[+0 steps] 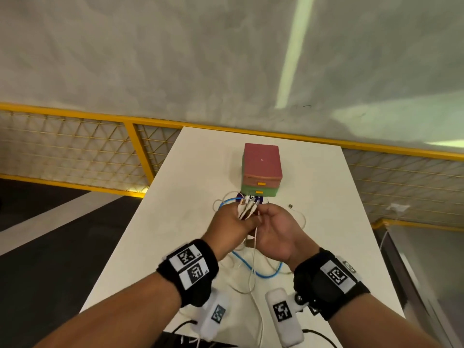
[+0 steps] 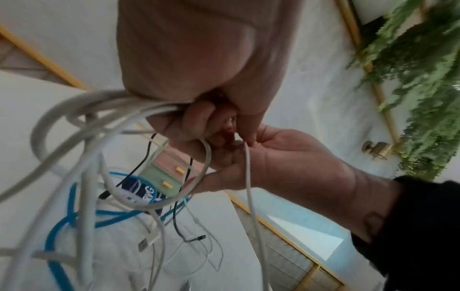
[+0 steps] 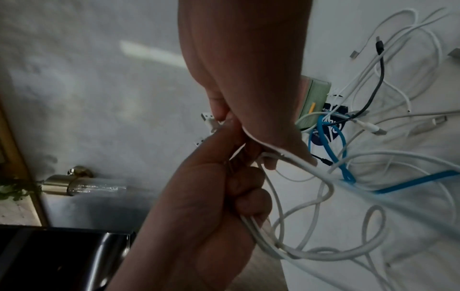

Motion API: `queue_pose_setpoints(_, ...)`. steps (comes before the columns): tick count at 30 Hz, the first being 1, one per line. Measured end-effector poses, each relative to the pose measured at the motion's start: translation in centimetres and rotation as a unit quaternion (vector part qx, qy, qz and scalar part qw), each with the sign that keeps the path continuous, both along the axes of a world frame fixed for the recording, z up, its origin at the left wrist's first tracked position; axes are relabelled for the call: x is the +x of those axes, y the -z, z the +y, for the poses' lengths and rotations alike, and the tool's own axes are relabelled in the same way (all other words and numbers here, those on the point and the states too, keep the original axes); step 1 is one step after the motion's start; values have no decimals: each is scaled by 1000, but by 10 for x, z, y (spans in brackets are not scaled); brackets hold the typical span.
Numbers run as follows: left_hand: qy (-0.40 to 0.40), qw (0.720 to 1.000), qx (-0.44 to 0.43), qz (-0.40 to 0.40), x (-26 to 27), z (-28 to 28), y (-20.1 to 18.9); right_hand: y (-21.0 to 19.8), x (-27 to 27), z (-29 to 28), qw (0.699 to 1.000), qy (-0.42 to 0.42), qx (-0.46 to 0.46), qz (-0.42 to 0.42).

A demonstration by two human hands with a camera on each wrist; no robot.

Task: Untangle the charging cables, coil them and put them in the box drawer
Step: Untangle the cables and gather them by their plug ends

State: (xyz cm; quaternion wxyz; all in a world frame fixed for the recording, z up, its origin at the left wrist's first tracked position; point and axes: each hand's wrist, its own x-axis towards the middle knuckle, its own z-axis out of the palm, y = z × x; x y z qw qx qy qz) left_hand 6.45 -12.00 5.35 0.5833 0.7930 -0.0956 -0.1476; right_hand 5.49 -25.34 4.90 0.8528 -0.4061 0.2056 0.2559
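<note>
Behind, white table (image 1: 190, 172) meets yellow mesh railing (image 1: 75, 146), grey wall (image 1: 175, 59).

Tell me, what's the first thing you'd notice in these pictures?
Two hands meet over the middle of the white table: the left hand grips a bunch of white cables, and the right hand pinches one of them. A blue cable loops on the table under the wrists. Behind the hands stands a small box, red on top and green below, drawers shut.

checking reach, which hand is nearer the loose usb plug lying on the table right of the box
Right. The right hand sits just near-left of the usb plug; the left hand is farther left, beyond it.
</note>
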Motion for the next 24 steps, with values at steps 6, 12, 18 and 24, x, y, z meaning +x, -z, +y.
queue_pose_setpoints(6, 34, 998, 16, 55, -4, 8, 5, 10, 4, 2, 999, -13, 5, 34)
queue_pose_setpoints(12, 317, 912, 189, 182, -31, 59, 23, 26, 28, -32, 990, 114, 32, 73)
queue_pose_setpoints(18, 406, 833, 312, 210, -37, 104, 23, 42, 25, -46, 983, 158, 5, 95)
queue_pose_setpoints(24, -20, 990, -55, 131, -1, 58, -1, 45, 11, -25, 992, 72, -34, 94)
